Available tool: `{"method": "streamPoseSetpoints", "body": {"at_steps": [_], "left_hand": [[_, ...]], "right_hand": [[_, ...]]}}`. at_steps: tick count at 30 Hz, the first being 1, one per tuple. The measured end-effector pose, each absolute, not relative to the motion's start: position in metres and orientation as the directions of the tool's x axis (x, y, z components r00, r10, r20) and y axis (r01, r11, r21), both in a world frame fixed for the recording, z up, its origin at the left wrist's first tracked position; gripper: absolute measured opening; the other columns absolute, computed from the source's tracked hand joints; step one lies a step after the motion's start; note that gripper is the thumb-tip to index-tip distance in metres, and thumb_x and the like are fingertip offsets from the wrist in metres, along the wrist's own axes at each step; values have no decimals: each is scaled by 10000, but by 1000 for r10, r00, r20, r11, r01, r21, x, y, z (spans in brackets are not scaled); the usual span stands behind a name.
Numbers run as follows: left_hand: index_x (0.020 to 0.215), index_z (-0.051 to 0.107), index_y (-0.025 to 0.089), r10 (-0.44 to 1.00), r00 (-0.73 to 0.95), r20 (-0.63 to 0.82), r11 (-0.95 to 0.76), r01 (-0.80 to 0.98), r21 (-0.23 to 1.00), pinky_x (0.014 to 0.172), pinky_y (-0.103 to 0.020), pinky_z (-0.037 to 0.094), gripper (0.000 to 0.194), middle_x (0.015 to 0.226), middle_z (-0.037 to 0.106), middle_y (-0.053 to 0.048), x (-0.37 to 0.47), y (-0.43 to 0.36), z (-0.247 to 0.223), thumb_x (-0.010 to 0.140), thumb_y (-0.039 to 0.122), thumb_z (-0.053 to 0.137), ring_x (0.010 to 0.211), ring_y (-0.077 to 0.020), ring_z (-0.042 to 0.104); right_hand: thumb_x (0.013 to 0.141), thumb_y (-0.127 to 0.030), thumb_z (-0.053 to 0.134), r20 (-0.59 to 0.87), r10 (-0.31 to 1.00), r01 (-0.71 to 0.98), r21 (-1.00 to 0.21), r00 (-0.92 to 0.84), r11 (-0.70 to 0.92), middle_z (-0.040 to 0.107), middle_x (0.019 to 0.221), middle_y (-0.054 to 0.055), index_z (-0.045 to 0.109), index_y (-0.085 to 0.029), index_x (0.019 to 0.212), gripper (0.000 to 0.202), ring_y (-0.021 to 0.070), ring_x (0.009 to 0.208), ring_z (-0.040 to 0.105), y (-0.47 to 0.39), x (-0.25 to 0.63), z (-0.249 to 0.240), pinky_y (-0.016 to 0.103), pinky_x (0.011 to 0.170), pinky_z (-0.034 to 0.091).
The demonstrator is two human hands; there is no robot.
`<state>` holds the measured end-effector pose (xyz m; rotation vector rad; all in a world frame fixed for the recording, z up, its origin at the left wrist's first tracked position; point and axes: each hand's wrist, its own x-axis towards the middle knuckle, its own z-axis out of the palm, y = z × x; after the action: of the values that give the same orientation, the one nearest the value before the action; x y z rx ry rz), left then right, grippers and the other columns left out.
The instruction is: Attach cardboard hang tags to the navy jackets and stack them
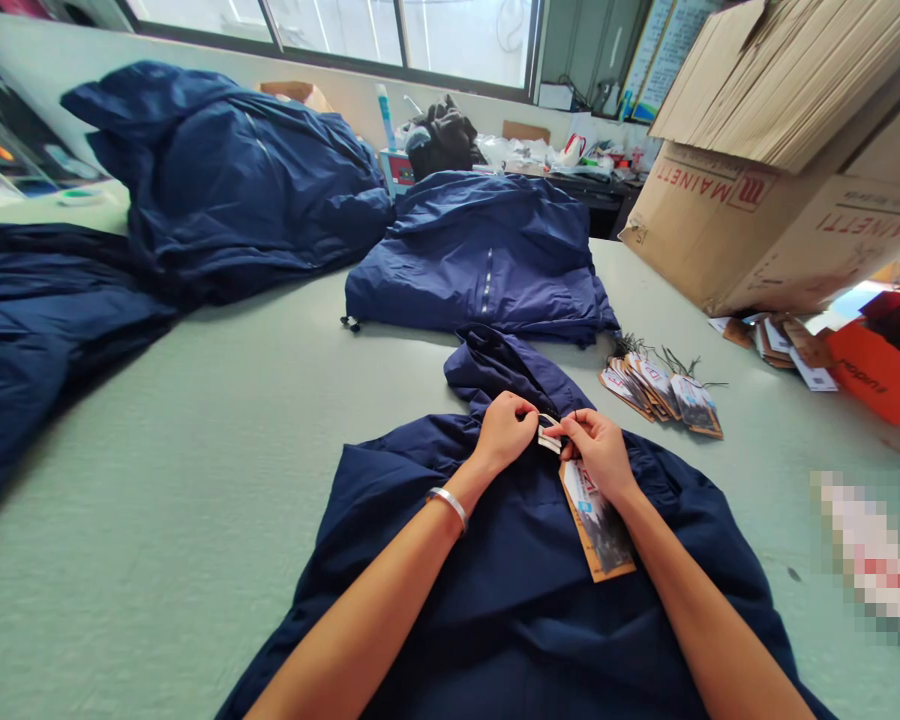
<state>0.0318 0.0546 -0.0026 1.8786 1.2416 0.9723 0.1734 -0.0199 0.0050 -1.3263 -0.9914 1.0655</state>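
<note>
A navy hooded jacket (495, 580) lies spread on the table in front of me, its hood (506, 365) pointing away. At the inside of the collar is a small white neck label (549, 436). My left hand (507, 432) is closed in a pinch at the label's left end. On the other side, my right hand (596, 450) pinches a dark string by the label, though the string is mostly hidden by the fingers. Below this hand a printed hang tag (598, 525) with a brown backing lies on the jacket, partly covered by the hand.
Behind the hood lies a folded navy jacket (480, 260); more navy garments (232, 190) are heaped at the left. Several stringed hang tags (656, 385) are fanned out on the pale green table (217, 480). Cardboard boxes (772, 220) and an orange bag (881, 365) stand at the right.
</note>
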Motion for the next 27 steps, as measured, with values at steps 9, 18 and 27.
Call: {"method": "streamPoseSetpoints", "body": {"at_steps": [9,18,27], "left_hand": [[620,640,144,951,259,171,-265,387,883,691,-257,454,97,705,614,-11,31,51,3,711,132,608,683,-127,561],[659,672,137,982,190,11,-40,149,988,593,-224,425,93,617,636,7,31,47,4,688,222,649,579,-107,547],[631,694,139,964,265,18,-77,214,974,548,-229,399,241,580,650,-4,29,47,5,760,312,586,551,-125,556]], "right_hand": [[686,-412,751,-64,971,-77,-996,230,-48,761,762,71,648,-176,661,258,112,486,516,-20,172,11,257,517,418],[681,-384,728,5,933,101,-994,360,-34,688,656,38,690,-161,676,226,139,537,543,-18,161,-9,266,531,409],[701,-446,713,52,896,177,-984,441,-29,704,652,65,702,-158,695,289,167,545,582,-18,156,-10,281,537,440]]}}
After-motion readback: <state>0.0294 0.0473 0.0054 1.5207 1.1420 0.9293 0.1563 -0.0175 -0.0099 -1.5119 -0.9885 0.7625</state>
